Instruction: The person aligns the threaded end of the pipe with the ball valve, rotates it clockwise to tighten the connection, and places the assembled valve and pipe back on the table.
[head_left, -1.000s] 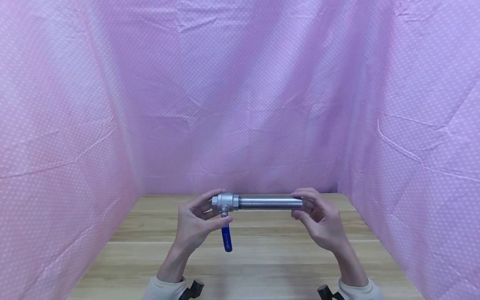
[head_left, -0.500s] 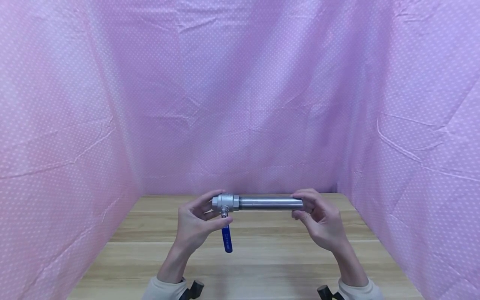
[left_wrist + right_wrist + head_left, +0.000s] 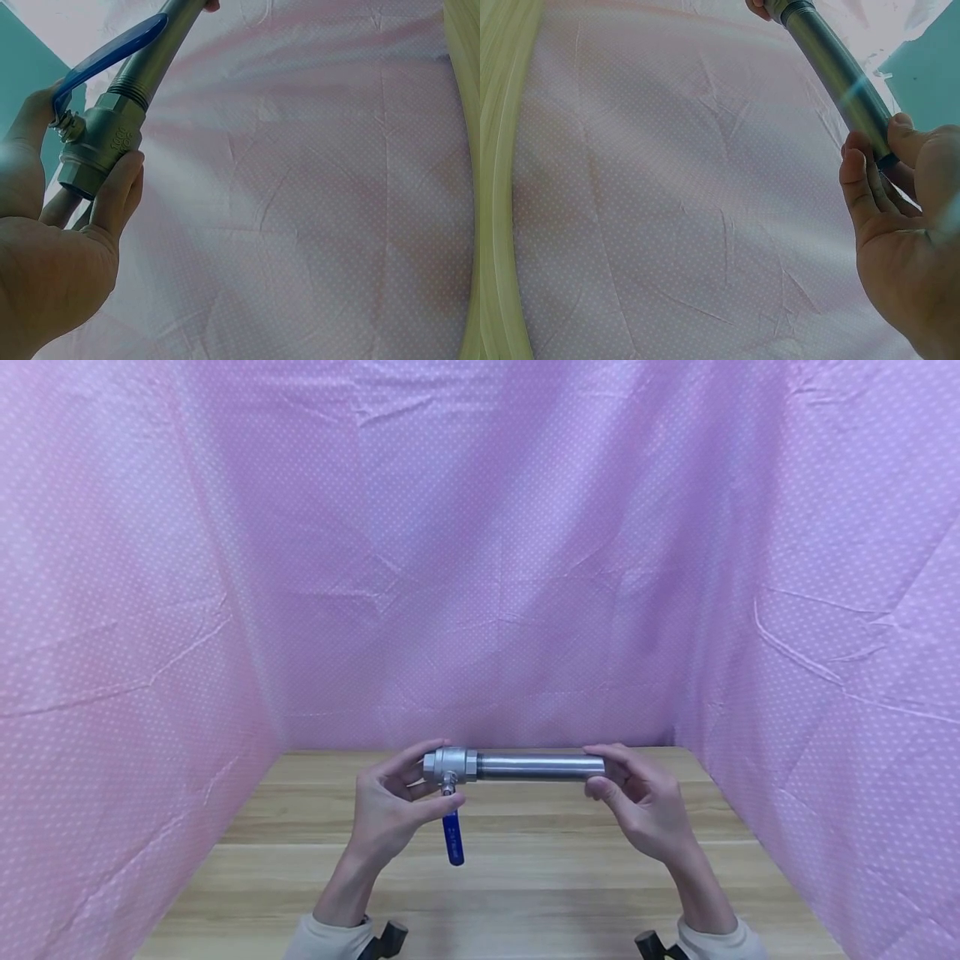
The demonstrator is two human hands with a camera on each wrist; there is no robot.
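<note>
Joined ball valve (image 3: 450, 762) and pipe (image 3: 536, 767)
Left hand (image 3: 386, 806) grips the ball valve, right hand (image 3: 651, 814) pinches the pipe's opposite end; apparently steadying both, where turning would call for alignment.

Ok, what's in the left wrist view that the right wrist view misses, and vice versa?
Only left wrist: the blue lever, plus the raised lettering and outer hex end of the valve.

Only right wrist: the end of the pipe pinched by the right hand.

Both: most of the pipe, the pink dotted cloth, a wood strip and a teal patch. The left hand also shows in both, though each view catches only a bit of the opposite one.
</note>
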